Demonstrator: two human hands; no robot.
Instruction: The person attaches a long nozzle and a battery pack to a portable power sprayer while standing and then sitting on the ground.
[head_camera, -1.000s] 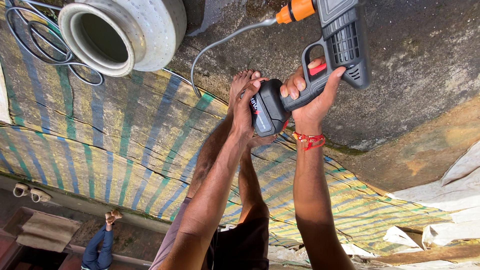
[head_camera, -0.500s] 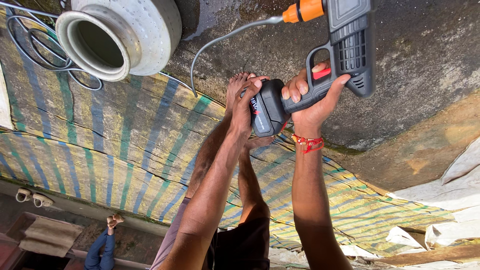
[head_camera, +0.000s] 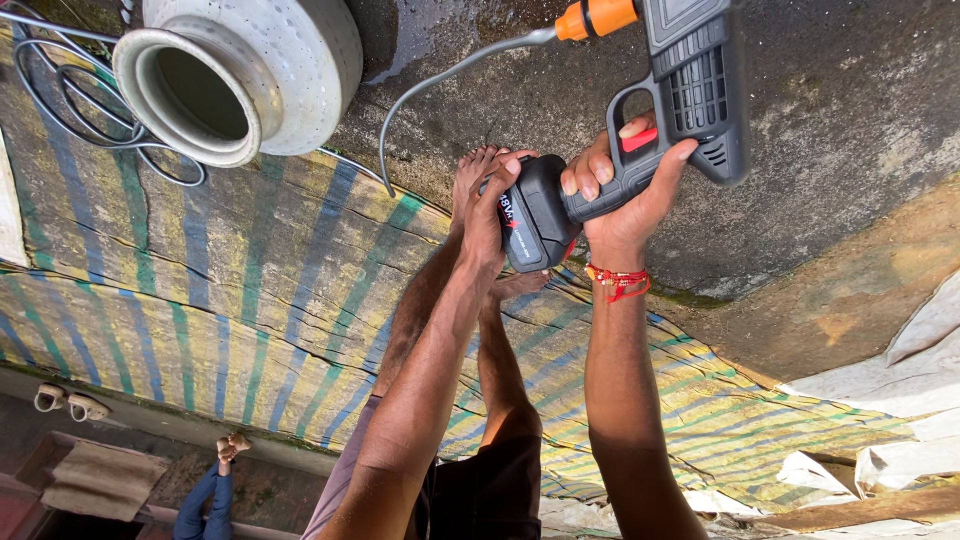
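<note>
My right hand (head_camera: 625, 190) grips the handle of a grey cordless spray gun (head_camera: 690, 90), with a finger by its red trigger (head_camera: 640, 138). A red thread is tied around that wrist. My left hand (head_camera: 490, 215) is closed on the black battery pack (head_camera: 535, 215) at the foot of the handle. An orange connector (head_camera: 597, 17) joins a thin grey hose (head_camera: 440, 80) to the gun. My bare feet (head_camera: 475, 175) stand just behind the battery, partly hidden by my left hand.
A large metal pot (head_camera: 250, 75) lies on its side at the top left, over coils of hose (head_camera: 60, 110). A striped tarp (head_camera: 220, 290) covers the ground beside wet concrete (head_camera: 850, 120). Another person's legs in blue (head_camera: 205, 495) and sandals (head_camera: 65, 402) are at the lower left.
The spray gun and both hands have shifted only slightly, up and back. Both grips stay the same.
</note>
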